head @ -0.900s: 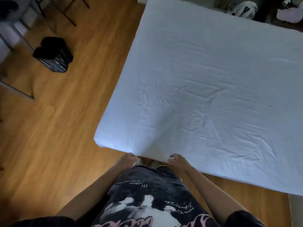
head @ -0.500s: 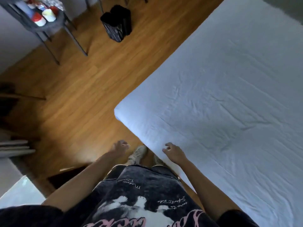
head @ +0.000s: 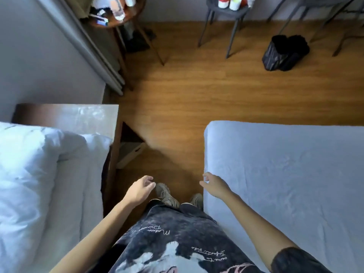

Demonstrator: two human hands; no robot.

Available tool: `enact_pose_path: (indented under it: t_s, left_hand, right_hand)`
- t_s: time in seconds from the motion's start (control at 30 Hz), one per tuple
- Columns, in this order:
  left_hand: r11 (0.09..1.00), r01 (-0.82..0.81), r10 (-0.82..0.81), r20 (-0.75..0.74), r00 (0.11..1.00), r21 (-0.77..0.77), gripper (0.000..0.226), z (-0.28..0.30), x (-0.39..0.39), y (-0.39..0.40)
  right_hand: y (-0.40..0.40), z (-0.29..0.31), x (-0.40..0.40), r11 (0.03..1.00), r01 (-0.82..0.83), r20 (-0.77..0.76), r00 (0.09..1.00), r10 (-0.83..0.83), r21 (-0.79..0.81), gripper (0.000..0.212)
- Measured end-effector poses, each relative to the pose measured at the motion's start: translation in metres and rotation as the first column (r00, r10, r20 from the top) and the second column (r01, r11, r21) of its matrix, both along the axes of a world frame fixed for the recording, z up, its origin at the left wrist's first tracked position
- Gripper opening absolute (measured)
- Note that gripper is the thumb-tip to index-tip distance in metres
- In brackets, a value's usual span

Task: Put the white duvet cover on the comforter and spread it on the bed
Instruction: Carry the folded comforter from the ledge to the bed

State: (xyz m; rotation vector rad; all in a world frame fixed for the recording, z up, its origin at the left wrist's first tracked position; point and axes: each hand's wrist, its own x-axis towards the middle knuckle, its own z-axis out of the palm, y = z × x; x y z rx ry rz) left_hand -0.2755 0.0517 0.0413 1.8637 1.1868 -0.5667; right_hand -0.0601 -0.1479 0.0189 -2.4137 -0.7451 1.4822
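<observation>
The dark shirt (head: 173,239) at the bottom of the view carries cursive lettering, upside down from here; only fragments such as "Modern" and "Infinite" can be made out, the rest is too small to read. The cups on the grey stool (head: 226,10) far ahead of the hands show no legible labels.

The left hand (head: 139,191) hangs over the wooden floor (head: 197,95) with fingers loosely curled, holding nothing. The right hand (head: 213,185) is also empty, fingers relaxed and spread, just at the near corner edge of the bed (head: 285,184), which stretches away to the right of that hand, covered in a smooth, slightly creased white sheet. To the left of the left hand lies a bunched white comforter (head: 29,174) on a second surface, with a wooden nightstand (head: 69,117) beyond it. Two shoes (head: 165,194) show between the hands. A black bin (head: 285,53) stands well ahead of the right hand.

Half a second ago the view faced the bed diagonally and the right hand was over the sheet; now the view has swung left, bringing the comforter into sight, and both hands have drawn off the bed.
</observation>
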Motion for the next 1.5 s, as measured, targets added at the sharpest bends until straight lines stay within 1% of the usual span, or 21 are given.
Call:
enact_pose_path:
  t_s: [0.07,0.17,0.23,0.33,0.43,0.53,0.57,0.63,0.67,0.73,0.77,0.83,0.9,0.97,1.03,1.1,1.17,1.27,1.33,1.43,1.5]
  left_hand:
    - [0.992,-0.130,0.129,0.056,0.990,0.007,0.038,0.005,-0.028,0.005]
    - [0.944,-0.330,0.327,0.113,0.938,0.006,0.037,0.006,-0.066,0.010]
    - [0.896,-0.445,0.441,0.143,0.886,-0.006,0.037,0.006,-0.086,0.012]
    - [0.794,-0.605,0.603,0.188,0.775,-0.050,0.036,0.002,-0.107,0.017]
    - [0.700,-0.708,0.708,0.214,0.673,-0.089,0.034,-0.001,-0.121,0.021]
    - [0.635,-0.764,0.767,0.210,0.606,-0.114,0.034,0.000,-0.129,0.021]
    - [0.605,-0.786,0.791,0.204,0.576,-0.126,0.037,0.004,-0.131,0.019]
    - [0.529,-0.838,0.841,0.215,0.497,-0.131,0.052,0.009,-0.132,0.015]
    - [0.493,-0.861,0.860,0.220,0.461,-0.123,0.056,0.009,-0.132,0.013]
    - [0.438,-0.895,0.883,0.225,0.412,-0.082,0.046,0.013,-0.128,0.008]
    - [0.407,-0.912,0.893,0.228,0.387,-0.046,0.040,0.015,-0.126,0.005]
    - [0.336,-0.942,0.911,0.247,0.330,0.021,0.038,0.023,-0.118,-0.002]
    - [0.252,-0.965,0.920,0.293,0.262,0.074,0.036,0.039,-0.111,-0.010]
    - [0.170,-0.979,0.908,0.368,0.199,0.112,0.034,0.059,-0.106,-0.012]
    - [0.100,-0.985,0.881,0.447,0.155,0.143,0.034,0.085,-0.106,-0.009]
    - [0.038,-0.976,0.839,0.524,0.147,0.213,0.034,0.112,-0.112,-0.005]
    - [-0.036,-0.956,0.795,0.588,0.149,0.291,0.037,0.137,-0.124,0.003]
    - [-0.116,-0.897,0.762,0.618,0.196,0.428,0.038,0.168,-0.156,0.024]
    - [-0.137,-0.848,0.763,0.600,0.240,0.513,0.041,0.178,-0.187,0.042]
    - [-0.153,-0.793,0.778,0.567,0.271,0.589,0.047,0.174,-0.239,0.067]
    - [-0.147,-0.766,0.788,0.542,0.291,0.626,0.049,0.165,-0.276,0.085]
  right_hand:
    - [0.036,0.003,-0.006,0.994,-0.110,-0.003,0.994,0.110,0.016,0.049]
    - [0.091,0.009,-0.023,0.958,-0.284,0.003,0.959,0.284,0.042,0.048]
    - [0.125,0.013,-0.037,0.925,-0.376,0.013,0.926,0.376,0.048,0.048]
    - [0.170,0.017,-0.058,0.862,-0.505,0.035,0.863,0.503,0.045,0.049]
    - [0.205,0.020,-0.078,0.787,-0.614,0.061,0.789,0.612,0.056,0.048]
    - [0.232,0.021,-0.095,0.709,-0.702,0.071,0.712,0.699,0.064,0.048]
    - [0.239,0.022,-0.098,0.672,-0.738,0.074,0.675,0.735,0.060,0.048]
    - [0.252,0.022,-0.103,0.590,-0.805,0.075,0.593,0.801,0.061,0.048]
    - [0.259,0.023,-0.105,0.550,-0.832,0.077,0.554,0.829,0.070,0.048]
    - [0.273,0.026,-0.107,0.457,-0.884,0.097,0.465,0.880,0.101,0.049]
    - [0.280,0.029,-0.109,0.395,-0.910,0.118,0.409,0.905,0.124,0.048]
    - [0.293,0.042,-0.113,0.255,-0.947,0.174,0.289,0.941,0.193,0.047]
    - [0.304,0.063,-0.119,0.120,-0.945,0.228,0.194,0.954,0.304,0.046]
    - [0.318,0.091,-0.129,0.000,-0.891,0.291,0.148,0.945,0.454,0.045]
    - [0.332,0.122,-0.142,-0.086,-0.801,0.336,0.148,0.930,0.592,0.043]
    - [0.344,0.152,-0.157,-0.152,-0.719,0.382,0.169,0.908,0.678,0.041]
    - [0.362,0.173,-0.175,-0.192,-0.648,0.424,0.222,0.878,0.737,0.040]
    - [0.399,0.187,-0.212,-0.217,-0.593,0.477,0.326,0.816,0.776,0.044]
    - [0.425,0.186,-0.238,-0.188,-0.619,0.498,0.377,0.781,0.763,0.049]
    - [0.462,0.177,-0.275,-0.054,-0.669,0.482,0.474,0.737,0.741,0.057]
    - [0.486,0.167,-0.295,0.022,-0.693,0.495,0.537,0.683,0.721,0.066]
